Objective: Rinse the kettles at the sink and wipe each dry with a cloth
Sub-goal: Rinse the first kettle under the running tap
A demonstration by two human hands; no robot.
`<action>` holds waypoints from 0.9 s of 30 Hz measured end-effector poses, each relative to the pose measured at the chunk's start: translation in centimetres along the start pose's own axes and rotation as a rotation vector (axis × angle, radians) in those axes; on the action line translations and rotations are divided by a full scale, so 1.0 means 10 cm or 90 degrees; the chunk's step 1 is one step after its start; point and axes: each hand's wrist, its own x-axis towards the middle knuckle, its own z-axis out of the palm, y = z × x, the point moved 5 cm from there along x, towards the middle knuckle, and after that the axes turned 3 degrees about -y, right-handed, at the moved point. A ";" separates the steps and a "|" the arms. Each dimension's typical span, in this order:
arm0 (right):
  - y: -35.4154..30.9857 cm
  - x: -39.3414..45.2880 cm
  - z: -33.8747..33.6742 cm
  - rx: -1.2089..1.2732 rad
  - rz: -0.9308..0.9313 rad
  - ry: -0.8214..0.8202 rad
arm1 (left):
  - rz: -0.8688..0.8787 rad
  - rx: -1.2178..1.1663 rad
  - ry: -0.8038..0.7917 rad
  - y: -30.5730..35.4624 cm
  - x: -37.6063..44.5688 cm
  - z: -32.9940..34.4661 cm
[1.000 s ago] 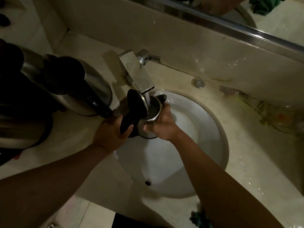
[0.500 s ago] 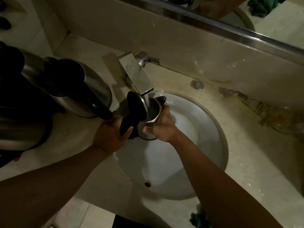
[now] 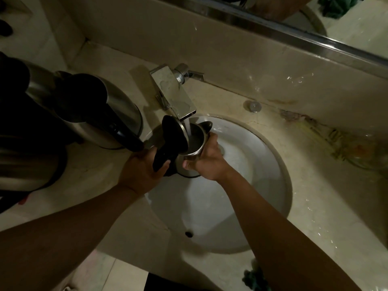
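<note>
A small steel kettle (image 3: 194, 141) with its black lid flipped open is held upright over the white sink basin (image 3: 252, 185), directly under the chrome tap (image 3: 174, 95). Water streams from the tap into its mouth. My left hand (image 3: 140, 166) grips the kettle's black handle. My right hand (image 3: 206, 160) wraps round the steel body on the right. Two larger steel kettles with black tops stand on the counter at left, one (image 3: 109, 114) next to the tap, another (image 3: 25, 156) nearer the frame edge. A dark green cloth (image 3: 254, 278) lies at the counter's front edge.
A beige stone counter (image 3: 315, 217) surrounds the basin, wet with drops on the right. A round chrome button (image 3: 254, 106) sits behind the basin. A clear glass item (image 3: 365, 152) lies at the far right. A mirror's metal frame (image 3: 273, 22) runs along the back wall.
The kettle stays under the running tap, held by both hands as before. Only the view shifts slightly.
</note>
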 end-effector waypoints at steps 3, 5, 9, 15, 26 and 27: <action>0.01 0.00 0.00 -0.009 0.006 0.002 | -0.011 0.002 0.002 0.00 -0.02 -0.01; 0.01 0.00 -0.01 -0.013 0.002 0.000 | -0.011 -0.001 0.003 0.00 -0.01 -0.01; 0.02 0.00 -0.01 -0.002 0.015 -0.001 | -0.009 0.000 0.009 -0.01 -0.01 0.01; 0.01 -0.01 -0.01 -0.013 0.014 -0.007 | -0.020 -0.011 -0.017 -0.06 -0.01 0.04; 0.00 -0.01 -0.01 -0.002 0.017 -0.005 | -0.030 0.006 -0.041 -0.09 -0.01 0.08; -0.01 -0.02 -0.01 -0.006 0.012 -0.003 | -0.030 0.005 -0.044 -0.09 -0.01 0.09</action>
